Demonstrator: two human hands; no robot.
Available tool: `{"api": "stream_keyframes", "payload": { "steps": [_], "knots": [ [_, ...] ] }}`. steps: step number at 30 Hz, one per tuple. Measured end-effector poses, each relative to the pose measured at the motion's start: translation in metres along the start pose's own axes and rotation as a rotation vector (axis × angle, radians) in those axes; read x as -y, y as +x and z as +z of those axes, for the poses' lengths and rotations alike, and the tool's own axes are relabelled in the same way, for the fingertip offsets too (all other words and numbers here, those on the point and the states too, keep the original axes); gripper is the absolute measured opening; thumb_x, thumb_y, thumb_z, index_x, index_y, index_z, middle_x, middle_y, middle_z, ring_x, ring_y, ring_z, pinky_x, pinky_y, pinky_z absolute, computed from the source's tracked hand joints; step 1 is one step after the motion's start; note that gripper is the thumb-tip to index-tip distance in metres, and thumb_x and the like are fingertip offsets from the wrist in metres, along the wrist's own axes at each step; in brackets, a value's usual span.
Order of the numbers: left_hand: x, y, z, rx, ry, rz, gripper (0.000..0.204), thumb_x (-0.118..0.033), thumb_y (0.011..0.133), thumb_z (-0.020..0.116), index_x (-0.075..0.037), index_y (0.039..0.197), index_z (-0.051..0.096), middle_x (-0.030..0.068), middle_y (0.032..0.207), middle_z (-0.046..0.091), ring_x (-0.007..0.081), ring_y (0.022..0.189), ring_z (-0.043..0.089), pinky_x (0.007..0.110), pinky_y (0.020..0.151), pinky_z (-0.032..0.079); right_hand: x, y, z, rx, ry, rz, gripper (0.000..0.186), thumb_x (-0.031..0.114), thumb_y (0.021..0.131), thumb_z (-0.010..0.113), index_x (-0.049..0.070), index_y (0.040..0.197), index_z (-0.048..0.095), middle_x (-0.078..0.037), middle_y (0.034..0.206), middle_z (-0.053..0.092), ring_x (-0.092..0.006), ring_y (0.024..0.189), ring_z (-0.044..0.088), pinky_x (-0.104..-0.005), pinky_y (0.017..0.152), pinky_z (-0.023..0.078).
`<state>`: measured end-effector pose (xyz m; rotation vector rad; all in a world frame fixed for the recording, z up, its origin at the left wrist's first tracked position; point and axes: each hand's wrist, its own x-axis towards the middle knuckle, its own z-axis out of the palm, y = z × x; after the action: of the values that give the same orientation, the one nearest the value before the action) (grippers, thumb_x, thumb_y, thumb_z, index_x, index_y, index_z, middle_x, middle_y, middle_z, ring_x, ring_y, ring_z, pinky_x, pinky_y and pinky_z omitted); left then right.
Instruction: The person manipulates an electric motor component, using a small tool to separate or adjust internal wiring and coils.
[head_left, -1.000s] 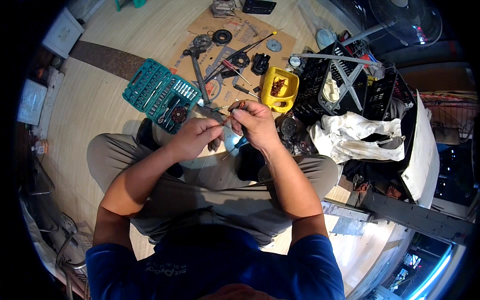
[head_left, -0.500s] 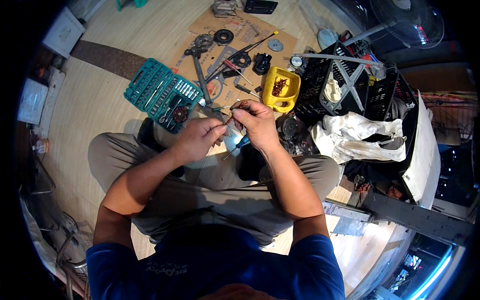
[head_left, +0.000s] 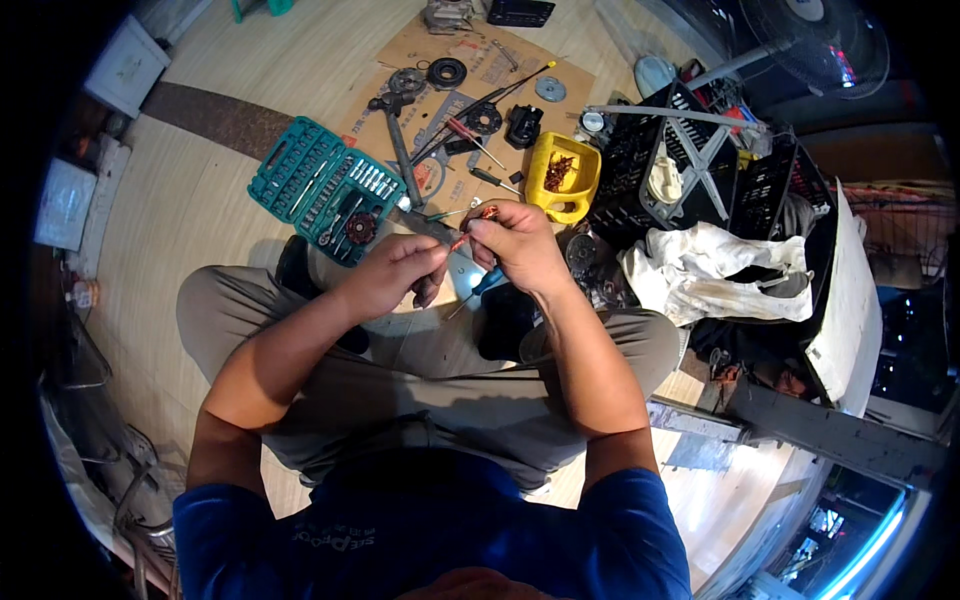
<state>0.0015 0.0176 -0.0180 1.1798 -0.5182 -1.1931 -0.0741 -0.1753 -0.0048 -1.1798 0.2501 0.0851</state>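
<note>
Over the floor in front of my crossed legs, both hands are closed on a short reddish length of copper wire [head_left: 460,242]. My left hand [head_left: 393,275] pinches its lower end between thumb and forefinger. The other end sits in the closed fingers of my right hand [head_left: 522,246], where a bit of bright copper shows above the thumb. Just beyond my right hand stands a cut-open yellow plastic jug [head_left: 588,168] with a heap of copper wire scraps [head_left: 560,174] inside. Below the hands lies a screwdriver with a blue handle [head_left: 487,281].
An open green socket set [head_left: 300,200] lies to the left, a round part with copper windings [head_left: 361,228] on it. Flattened cardboard [head_left: 400,70] bears a hammer [head_left: 400,150], screwdrivers and round machine parts. Black crates [head_left: 625,190] and a white cloth [head_left: 700,275] stand right.
My left fingers have curled further down, and my right hand has shifted slightly right. The wire between the hands looks straighter and brighter. Things on the floor have stayed put.
</note>
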Motion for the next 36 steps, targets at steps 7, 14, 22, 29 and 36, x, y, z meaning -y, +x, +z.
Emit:
{"api": "stream_keyframes", "payload": {
  "steps": [7,14,22,29,36],
  "knots": [
    [-0.001,0.003,0.002,0.021,-0.396,-0.073,0.031,-0.027,0.095,0.049,-0.001,0.079,0.056,0.0051,0.066,0.054,0.0147,0.059,0.055,0.029,0.055,0.043,0.000,0.001,0.003,-0.016,-0.044,-0.082,0.011,0.011,0.088,0.063,0.000,0.086,0.063,0.001,0.066,0.057,-0.0056,0.055,0.048,-0.0207,0.051,0.039],
    [-0.003,0.003,0.009,-0.415,0.807,0.329,0.019,-0.018,0.091,0.055,0.000,0.085,0.060,0.0022,0.069,0.059,0.0098,0.065,0.057,0.024,0.059,0.045,-0.008,0.002,0.006,-0.141,-0.139,-0.069,0.009,0.009,0.086,0.065,0.000,0.088,0.064,0.002,0.069,0.059,-0.0041,0.058,0.048,-0.0195,0.053,0.040],
    [0.007,0.001,0.005,0.077,-0.335,-0.004,0.029,-0.028,0.098,0.044,-0.004,0.083,0.049,0.0017,0.067,0.048,0.0144,0.060,0.050,0.029,0.057,0.043,-0.003,0.001,0.007,-0.018,-0.036,-0.111,0.007,0.006,0.085,0.064,-0.001,0.086,0.062,0.000,0.070,0.059,-0.0061,0.060,0.051,-0.0206,0.056,0.042],
    [0.005,0.004,0.009,0.036,-0.423,-0.036,0.023,-0.023,0.096,0.047,-0.003,0.086,0.050,0.0029,0.069,0.049,0.0143,0.058,0.050,0.028,0.055,0.042,-0.004,0.001,0.007,-0.094,-0.127,-0.141,0.007,0.006,0.086,0.064,0.000,0.086,0.061,0.001,0.071,0.059,-0.0048,0.061,0.050,-0.0201,0.056,0.041],
    [0.002,0.003,0.010,-0.385,0.623,0.231,0.026,-0.023,0.092,0.053,0.000,0.080,0.057,0.0070,0.064,0.056,0.0118,0.060,0.055,0.028,0.057,0.043,-0.007,0.000,0.011,-0.132,-0.118,-0.125,0.007,0.007,0.086,0.064,0.000,0.088,0.061,0.002,0.072,0.058,-0.0034,0.063,0.050,-0.0193,0.057,0.041]
  ]
}}
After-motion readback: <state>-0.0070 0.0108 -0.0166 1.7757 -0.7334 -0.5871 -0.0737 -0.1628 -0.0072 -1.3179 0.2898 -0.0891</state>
